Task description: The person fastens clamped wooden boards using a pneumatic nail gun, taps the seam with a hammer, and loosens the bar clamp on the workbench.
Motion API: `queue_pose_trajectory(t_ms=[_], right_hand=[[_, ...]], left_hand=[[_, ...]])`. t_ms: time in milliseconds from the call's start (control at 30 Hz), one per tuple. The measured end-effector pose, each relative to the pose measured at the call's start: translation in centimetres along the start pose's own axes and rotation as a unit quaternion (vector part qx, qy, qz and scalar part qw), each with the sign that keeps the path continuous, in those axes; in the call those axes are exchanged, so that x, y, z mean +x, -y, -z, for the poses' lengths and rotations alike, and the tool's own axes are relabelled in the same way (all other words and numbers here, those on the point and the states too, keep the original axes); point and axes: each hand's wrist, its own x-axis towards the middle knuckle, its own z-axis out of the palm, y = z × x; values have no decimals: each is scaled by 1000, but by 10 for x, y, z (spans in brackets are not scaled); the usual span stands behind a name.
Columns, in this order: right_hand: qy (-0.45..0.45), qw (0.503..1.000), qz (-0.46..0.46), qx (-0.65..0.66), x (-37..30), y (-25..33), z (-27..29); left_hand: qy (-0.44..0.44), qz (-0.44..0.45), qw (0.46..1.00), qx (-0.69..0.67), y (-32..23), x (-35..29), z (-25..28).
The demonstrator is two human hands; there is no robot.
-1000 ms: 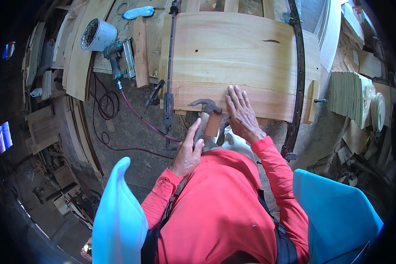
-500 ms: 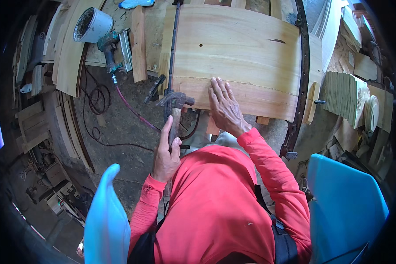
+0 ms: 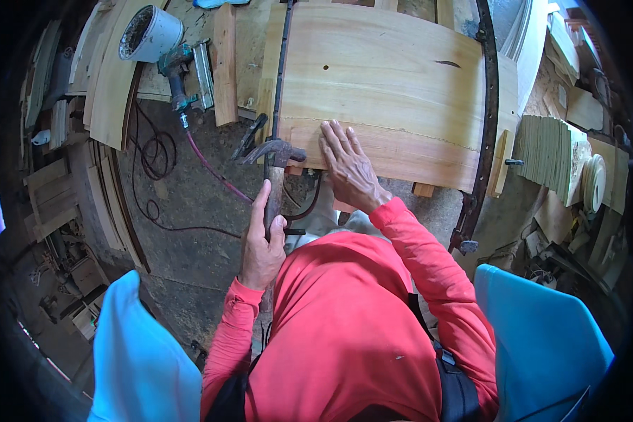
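My left hand (image 3: 263,246) is wrapped round the wooden handle of a claw hammer (image 3: 277,156). The hammer's metal head lies beside the near left corner of a glued-up wooden panel (image 3: 380,77). Flat on the panel's near strip rests my right hand (image 3: 349,165), its fingers stretched out and holding nothing. A long dark bar clamp (image 3: 283,70) crosses the panel's left side, and a second bar clamp (image 3: 487,105) runs along its right side. A line of dried glue shows at the joint near my fingertips.
A nail gun (image 3: 178,77) with a hose (image 3: 214,173) sits left of the panel, near a dirty white bucket (image 3: 150,35) and a wood strip (image 3: 224,67). Stacked thin boards (image 3: 550,151) stand at right. A coiled cable (image 3: 155,151) lies on the floor.
My right hand has slid slightly left along the panel's near strip. The hammer, in my left hand, has shifted a little left and up.
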Motion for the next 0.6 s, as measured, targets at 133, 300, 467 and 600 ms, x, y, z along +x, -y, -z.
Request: queue_pose_trajectory(t_ms=[133, 300, 467, 600], right_hand=[[-6, 1000, 4, -16, 5, 0, -7], [-14, 1000, -5, 2, 0, 1, -9], [-8, 1000, -6, -4, 6, 4, -8], [1, 1000, -20, 0, -7, 5, -9]], left_hand=[[-5, 17, 1000, -24, -2, -3, -1], [-14, 8, 1000, -20, 0, -10, -2], [-23, 9, 999, -27, 2, -17, -5], [-24, 12, 1000, -3, 3, -16, -6]])
